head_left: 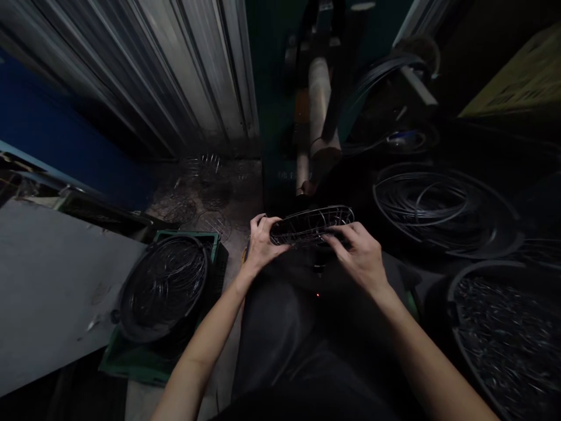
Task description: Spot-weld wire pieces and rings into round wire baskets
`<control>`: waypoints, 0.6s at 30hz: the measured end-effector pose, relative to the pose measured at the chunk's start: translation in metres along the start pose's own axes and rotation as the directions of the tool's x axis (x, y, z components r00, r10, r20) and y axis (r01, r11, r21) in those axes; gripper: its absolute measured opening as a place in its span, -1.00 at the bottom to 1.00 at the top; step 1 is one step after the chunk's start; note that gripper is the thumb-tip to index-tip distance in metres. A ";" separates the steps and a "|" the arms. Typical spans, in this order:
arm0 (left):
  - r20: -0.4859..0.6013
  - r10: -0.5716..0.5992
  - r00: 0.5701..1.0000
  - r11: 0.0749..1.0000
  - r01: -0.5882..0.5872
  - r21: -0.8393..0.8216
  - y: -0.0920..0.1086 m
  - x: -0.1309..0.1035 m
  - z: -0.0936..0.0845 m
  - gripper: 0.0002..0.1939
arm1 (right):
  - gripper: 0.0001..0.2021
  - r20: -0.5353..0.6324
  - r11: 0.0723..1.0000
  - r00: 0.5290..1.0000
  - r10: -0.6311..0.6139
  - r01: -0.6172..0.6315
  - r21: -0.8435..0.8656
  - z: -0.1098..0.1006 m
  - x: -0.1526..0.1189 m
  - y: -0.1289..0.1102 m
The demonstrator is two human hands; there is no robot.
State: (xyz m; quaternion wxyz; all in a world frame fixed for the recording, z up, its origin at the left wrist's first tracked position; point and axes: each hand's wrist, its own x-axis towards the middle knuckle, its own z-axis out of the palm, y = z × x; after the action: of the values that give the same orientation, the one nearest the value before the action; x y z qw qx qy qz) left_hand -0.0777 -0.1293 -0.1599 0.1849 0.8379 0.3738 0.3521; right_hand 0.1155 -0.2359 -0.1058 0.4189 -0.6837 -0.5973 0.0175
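Between my two hands is a rounded wire basket [307, 222] of thin metal, tilted and held above my dark-clothed lap. My left hand [264, 242] grips its left end, thumb below and fingers above. At the lower right side of the basket, my right hand [362, 254] pinches the wire between thumb and fingers; whether a small extra piece is in that pinch I cannot make out. Just beyond the basket stands a dark green machine with a pale cylindrical bar [321, 99].
Left, a black tub [131, 318] of wire rings rests on a green crate [214, 248] beside a grey board [56, 292]. Right are a tub [511, 240] of coiled wire and another [460, 339] of small metal pieces. Loose wire parts [213, 222] lie on the floor.
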 end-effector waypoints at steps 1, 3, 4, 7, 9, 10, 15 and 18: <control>-0.006 -0.001 1.000 1.000 0.001 0.001 -0.002 0.001 0.000 -0.37 | -0.75 -0.005 1.000 1.000 -0.006 0.006 0.009 0.006 0.003 0.001; -0.019 -0.006 1.000 1.000 0.006 0.007 -0.006 0.005 -0.001 -0.37 | -0.76 -0.016 1.000 1.000 -0.006 0.007 0.016 0.014 0.007 0.003; -0.025 -0.004 1.000 1.000 0.005 0.011 -0.008 0.007 -0.001 -0.36 | -0.76 -0.024 1.000 1.000 -0.006 0.007 0.015 0.017 0.009 0.003; -0.044 0.012 0.999 1.000 -0.011 0.017 -0.015 0.014 0.000 -0.35 | -0.75 -0.043 1.000 0.999 -0.007 0.007 0.006 0.021 0.014 0.002; -0.054 0.029 0.998 1.000 -0.028 0.014 -0.019 0.019 0.001 -0.34 | -0.75 -0.063 1.000 0.998 0.004 -0.005 -0.006 0.024 0.017 0.001; -0.059 0.032 0.998 0.999 -0.031 0.012 -0.021 0.022 0.001 -0.35 | -0.76 -0.071 1.000 0.997 0.013 -0.013 -0.011 0.026 0.018 0.001; -0.089 0.034 0.995 0.999 -0.033 0.004 -0.029 0.031 0.009 -0.39 | -0.75 -0.083 0.999 0.996 0.029 -0.031 -0.015 0.035 0.021 0.005; -0.108 0.069 0.992 0.998 -0.067 0.016 -0.036 0.035 0.014 -0.38 | -0.73 -0.095 0.998 0.994 0.054 -0.057 -0.023 0.041 0.023 0.008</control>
State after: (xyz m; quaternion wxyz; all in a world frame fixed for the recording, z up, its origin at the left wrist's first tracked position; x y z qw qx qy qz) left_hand -0.0690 -0.0801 -0.1738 0.1471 0.8310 0.3566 0.4007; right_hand 0.1067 -0.1940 -0.1262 0.4372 -0.7055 -0.5578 -0.0108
